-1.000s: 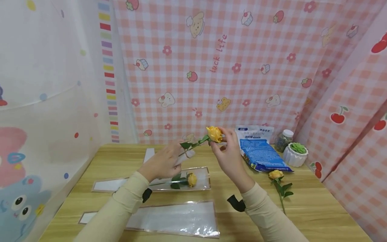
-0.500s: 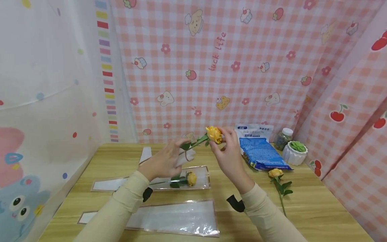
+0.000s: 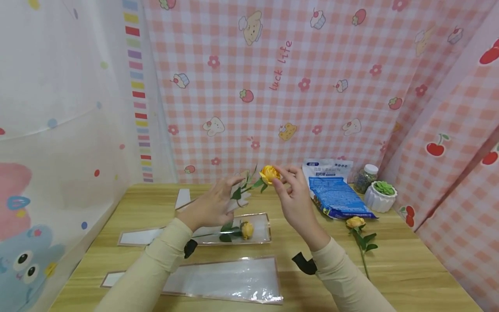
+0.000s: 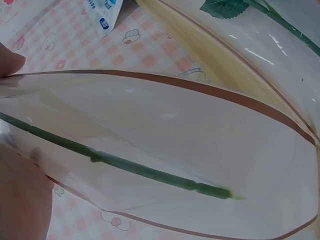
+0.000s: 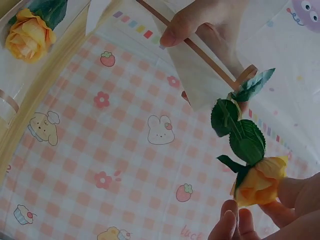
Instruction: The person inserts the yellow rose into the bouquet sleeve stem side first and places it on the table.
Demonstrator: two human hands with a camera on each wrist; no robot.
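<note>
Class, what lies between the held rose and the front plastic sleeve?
In the head view, another sleeve, holding a yellow rose, lies between the held rose and the front sleeve.

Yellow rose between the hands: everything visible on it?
The rose has a ruffled yellow-orange bloom, toothed dark green leaves and a knobbly green stem; real or artificial, I can't tell. It slants above the table, bloom up and right in the head view. The stem's lower end lies inside a translucent, brown-edged sleeve, gripped by the left hand; the bloom is outside. The right hand holds the bloom.
</note>
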